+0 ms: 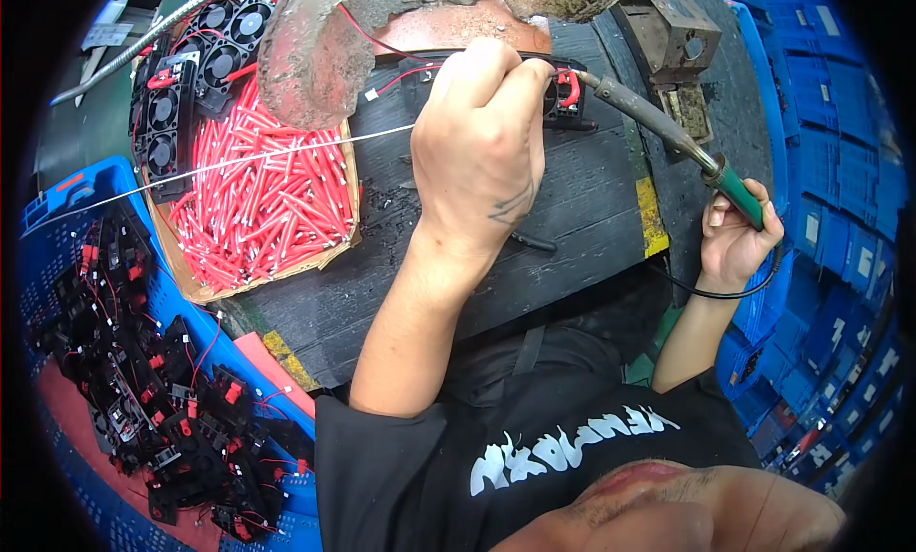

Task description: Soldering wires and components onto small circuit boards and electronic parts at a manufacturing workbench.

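Observation:
My left hand (482,146) is closed in a pinch above the dark workbench (592,204). A thin solder wire (286,154) runs in from the left and reaches that hand. The fingertips are turned away and partly hidden. My right hand (739,237) grips the green handle of a soldering iron (658,123). Its tip points left, close to my left fingers. Beneath them lies a black fan unit (563,115) with a red wire loop (571,89), mostly covered by my left hand. A thin red lead with a white connector (372,94) sticks out to the left.
A cardboard box (355,194) of red wire pieces stands left, with black fan units (164,118) beside it. A crusty grey curved piece (310,70) overhangs the bench. Lower left, a blue crate (243,352) holds black assemblies. A metal block (682,41) sits far right; blue bins (840,180) beyond.

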{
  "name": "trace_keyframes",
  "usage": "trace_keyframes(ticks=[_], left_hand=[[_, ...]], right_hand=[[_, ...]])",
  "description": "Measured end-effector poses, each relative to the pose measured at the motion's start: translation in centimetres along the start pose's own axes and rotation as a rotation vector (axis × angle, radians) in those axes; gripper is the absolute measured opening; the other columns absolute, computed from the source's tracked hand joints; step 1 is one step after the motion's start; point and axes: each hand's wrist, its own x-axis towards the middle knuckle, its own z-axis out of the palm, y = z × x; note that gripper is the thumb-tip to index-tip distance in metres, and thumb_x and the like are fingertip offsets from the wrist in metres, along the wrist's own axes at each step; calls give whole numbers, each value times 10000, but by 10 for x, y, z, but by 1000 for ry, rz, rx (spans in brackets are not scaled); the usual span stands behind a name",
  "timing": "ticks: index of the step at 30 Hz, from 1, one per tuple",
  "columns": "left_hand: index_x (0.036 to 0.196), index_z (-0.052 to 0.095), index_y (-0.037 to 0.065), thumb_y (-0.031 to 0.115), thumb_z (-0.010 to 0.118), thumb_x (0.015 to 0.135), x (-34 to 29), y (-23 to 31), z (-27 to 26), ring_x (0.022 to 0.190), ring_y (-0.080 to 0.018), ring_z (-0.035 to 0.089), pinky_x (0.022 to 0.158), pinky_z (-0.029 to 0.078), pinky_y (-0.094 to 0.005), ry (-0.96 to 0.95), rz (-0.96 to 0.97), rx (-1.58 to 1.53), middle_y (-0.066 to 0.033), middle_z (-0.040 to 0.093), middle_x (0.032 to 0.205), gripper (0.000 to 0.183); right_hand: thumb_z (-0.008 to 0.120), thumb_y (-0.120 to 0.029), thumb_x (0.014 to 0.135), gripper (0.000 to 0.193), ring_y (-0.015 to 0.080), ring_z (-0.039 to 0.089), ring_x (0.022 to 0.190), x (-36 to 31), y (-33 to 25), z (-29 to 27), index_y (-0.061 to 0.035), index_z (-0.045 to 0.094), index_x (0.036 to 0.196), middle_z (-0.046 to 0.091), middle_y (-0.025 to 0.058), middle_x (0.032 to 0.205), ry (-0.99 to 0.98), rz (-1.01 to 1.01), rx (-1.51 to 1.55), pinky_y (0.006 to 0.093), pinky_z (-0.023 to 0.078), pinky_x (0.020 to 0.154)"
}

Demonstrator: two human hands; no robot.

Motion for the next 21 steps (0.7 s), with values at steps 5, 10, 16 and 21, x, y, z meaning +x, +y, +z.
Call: trace_keyframes(ticks=[5, 10, 16, 21], left_hand=[[924, 712, 23, -26, 707, 805, -1, 0, 0, 732, -240, 620, 664, 495, -318, -5, -6, 10, -81, 612, 821, 129], [921, 710, 29, -15, 707, 805, -2, 0, 1, 740, -244, 624, 668, 499, -325, -10, -8, 30, -81, 608, 817, 124], [915, 672, 39, 17, 673, 781, -3, 0, 3, 795, -262, 594, 699, 495, -358, 10, 6, 30, -67, 559, 840, 136], [919, 713, 38, -5, 709, 803, -2, -1, 1, 741, -251, 624, 668, 499, -331, 1, -7, 13, -79, 618, 827, 124]], right_hand=[[423, -378, 968, 440, 233, 623, 601, 0, 0, -1, -37, 642, 1140, 673, 194, 834, -8, -4, 5, 308, 487, 476], [429, -379, 966, 439, 232, 627, 605, 0, 0, -1, -37, 643, 1139, 673, 194, 834, -19, -1, 12, 305, 487, 477], [431, -382, 965, 439, 231, 629, 610, 0, -1, -1, -41, 644, 1141, 672, 194, 832, -13, 0, 9, 301, 487, 481], [432, -381, 964, 439, 230, 617, 603, 1, -1, -1, -43, 643, 1148, 670, 193, 829, -17, 12, 8, 307, 479, 482]])
